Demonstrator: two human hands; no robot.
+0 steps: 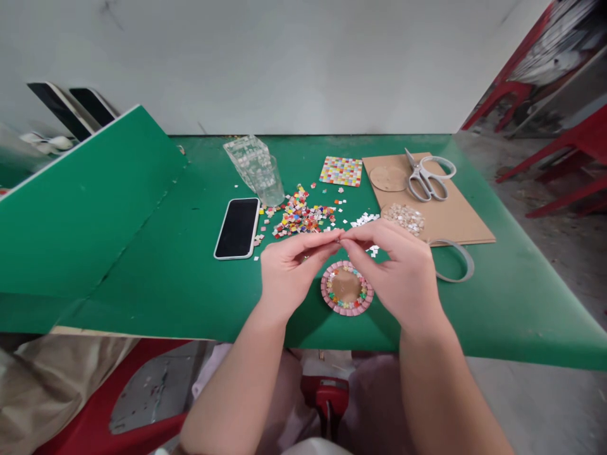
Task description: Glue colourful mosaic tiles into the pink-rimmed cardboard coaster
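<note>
1. Both hands work with a narrow grip: the thumb and forefinger of the left hand point(287, 272) and of the right hand point(403, 272) meet tip to tip, seemingly around one tiny piece point(338, 240), too small to identify.
2. Just on the near side of those fingertips, the round tray point(346, 285) sits on the green tabletop point(180, 284), between the wrists. Pink tiles line its rim, small coloured pieces form a ring inside, and its brown centre is bare.
3. For handling something this small, a light pinch by the edges should serve best; squeezing hard could make it flip or shoot away.
4. Resting the forearms on the near edge would probably steady the fingertips, and keeping the wrists apart leaves the tray in sight.
5. Mind the far side: the heap of mixed tiles point(303, 215) and the scattered white tiles point(365, 219) lie close beyond the fingers, so a dropped piece could easily get lost among them.
6. Well off to the right, the scissors point(427, 180) lie on the cardboard point(455, 215), out of the fingers' way; the phone point(237, 229) lies left of the mixed heap.
</note>
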